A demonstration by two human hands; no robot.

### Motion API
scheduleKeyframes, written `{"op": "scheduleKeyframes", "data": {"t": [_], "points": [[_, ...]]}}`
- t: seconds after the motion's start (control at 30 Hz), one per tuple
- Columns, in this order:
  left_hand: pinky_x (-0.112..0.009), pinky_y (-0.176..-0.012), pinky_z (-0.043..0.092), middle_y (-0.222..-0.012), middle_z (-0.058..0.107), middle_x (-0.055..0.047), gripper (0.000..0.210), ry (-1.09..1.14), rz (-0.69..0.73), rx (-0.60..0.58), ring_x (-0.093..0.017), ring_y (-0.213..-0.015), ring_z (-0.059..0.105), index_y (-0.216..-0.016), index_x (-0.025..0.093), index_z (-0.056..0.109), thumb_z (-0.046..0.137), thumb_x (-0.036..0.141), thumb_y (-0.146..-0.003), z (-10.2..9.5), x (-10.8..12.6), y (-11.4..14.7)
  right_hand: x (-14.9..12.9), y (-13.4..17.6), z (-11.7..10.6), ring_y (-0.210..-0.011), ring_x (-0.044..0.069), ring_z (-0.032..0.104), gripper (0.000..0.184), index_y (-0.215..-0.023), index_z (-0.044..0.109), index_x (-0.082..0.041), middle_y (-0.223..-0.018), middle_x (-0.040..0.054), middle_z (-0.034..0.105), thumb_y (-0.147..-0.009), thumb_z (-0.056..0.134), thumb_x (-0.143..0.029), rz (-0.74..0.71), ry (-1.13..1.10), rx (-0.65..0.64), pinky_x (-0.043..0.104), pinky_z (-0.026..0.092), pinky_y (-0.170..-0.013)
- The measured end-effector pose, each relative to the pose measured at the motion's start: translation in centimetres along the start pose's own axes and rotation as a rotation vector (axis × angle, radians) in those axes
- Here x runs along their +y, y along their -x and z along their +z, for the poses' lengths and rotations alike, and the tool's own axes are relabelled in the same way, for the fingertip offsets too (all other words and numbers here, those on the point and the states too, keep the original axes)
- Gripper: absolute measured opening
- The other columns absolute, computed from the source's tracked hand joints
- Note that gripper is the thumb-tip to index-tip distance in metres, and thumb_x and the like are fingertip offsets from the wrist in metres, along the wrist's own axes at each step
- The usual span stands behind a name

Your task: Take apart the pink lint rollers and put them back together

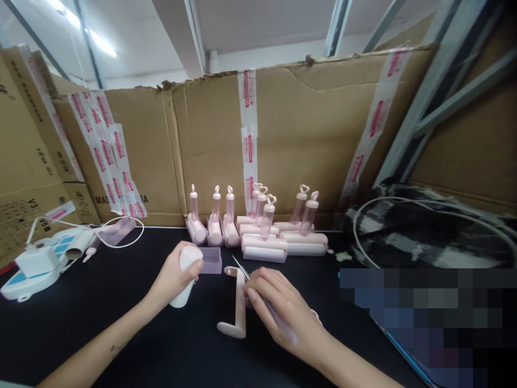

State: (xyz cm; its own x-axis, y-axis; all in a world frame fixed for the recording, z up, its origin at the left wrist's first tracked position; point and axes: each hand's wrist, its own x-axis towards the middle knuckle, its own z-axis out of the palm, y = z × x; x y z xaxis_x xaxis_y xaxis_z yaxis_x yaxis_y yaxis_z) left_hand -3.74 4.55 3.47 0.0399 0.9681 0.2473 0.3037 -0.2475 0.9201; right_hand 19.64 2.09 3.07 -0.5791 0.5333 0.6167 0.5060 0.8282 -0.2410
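Observation:
My left hand (177,275) is wrapped round a white roll (183,296) with a pale end, tilted above the black tabletop. My right hand (278,307) is closed round a slim pointed tool (241,268) with a metal tip; whether it is a knife or tweezers I cannot tell. A pale pink U-shaped roller frame (240,304) is at this hand's fingertips, and a pale loop shows behind the knuckles. Most of what lies under the palm is hidden. Just beyond my left hand is an empty translucent purple case (212,261).
Several pink lint rollers (264,245) with upright clear handles stand along the cardboard wall (210,145). A power strip (40,269) with a cable, a cardboard tube (79,243) and another purple case (121,230) are at left. Black plastic wrapping (428,231) lies right.

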Motion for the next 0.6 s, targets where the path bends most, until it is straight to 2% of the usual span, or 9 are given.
{"op": "scheduleKeyframes", "data": {"t": [0.1,0.23,0.4,0.6], "points": [[-0.025,-0.059,0.043,-0.069,0.058,0.003,0.02,-0.416,0.099,0.001,-0.014,-0.06,0.056,-0.088,0.021,0.052,0.057,0.025,-0.069,0.0,0.2,0.2,-0.8,-0.1,-0.4,-0.087,0.016,0.052,0.015,-0.095,0.054,-0.019,-0.089,0.0057,0.056,-0.089,0.041,-0.015,-0.107,-0.197,-0.044,0.028,0.044,-0.079],[-0.027,-0.063,0.041,-0.077,0.063,0.001,0.024,-0.789,0.178,-0.014,-0.02,-0.07,0.061,-0.089,0.023,0.051,0.058,0.031,-0.067,0.7,0.7,1.1,-1.5,-0.1,0.2,-0.088,0.016,0.052,0.016,-0.096,0.056,-0.02,-0.086,0.0053,0.056,-0.09,0.042,-0.017,-0.19,-0.214,-0.134,0.03,0.042,-0.083],[-0.027,-0.064,0.041,-0.086,0.065,-0.001,0.027,-0.884,0.268,-0.046,-0.022,-0.079,0.063,-0.094,0.023,0.05,0.055,0.033,-0.069,1.2,0.6,1.5,-1.4,0.0,0.8,-0.085,0.016,0.051,0.015,-0.095,0.054,-0.019,-0.084,0.0041,0.057,-0.089,0.042,-0.014,-0.152,-0.192,-0.155,0.033,0.041,-0.082],[-0.028,-0.066,0.043,-0.09,0.066,-0.001,0.03,-0.868,0.219,-0.027,-0.023,-0.081,0.063,-0.099,0.023,0.049,0.054,0.036,-0.072,1.3,0.9,1.9,-1.3,0.1,0.7,-0.085,0.016,0.052,0.017,-0.098,0.054,-0.019,-0.087,0.0047,0.059,-0.088,0.044,-0.012,-0.194,-0.272,-0.117,0.036,0.038,-0.088]]}}
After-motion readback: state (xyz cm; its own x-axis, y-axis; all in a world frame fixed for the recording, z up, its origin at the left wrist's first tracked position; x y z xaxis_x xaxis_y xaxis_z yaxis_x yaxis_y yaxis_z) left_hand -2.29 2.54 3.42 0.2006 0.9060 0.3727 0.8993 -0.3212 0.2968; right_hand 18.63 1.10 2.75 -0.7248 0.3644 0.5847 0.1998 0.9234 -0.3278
